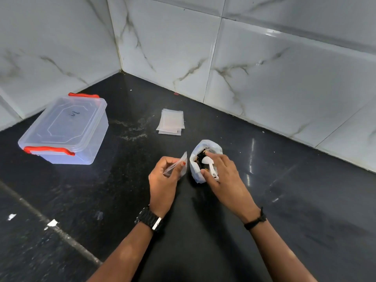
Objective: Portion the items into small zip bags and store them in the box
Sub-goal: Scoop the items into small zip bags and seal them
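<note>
head view | left hand (162, 178) pinches a small zip bag (179, 165) between thumb and fingers | right hand (221, 174) grips a white spoon (209, 163) inside the open pouch (196, 171) of dark items (200, 156) | spare bags (171, 122) at 12 o'clock of the hands | lidded box (65, 129) at 10 o'clock
</note>
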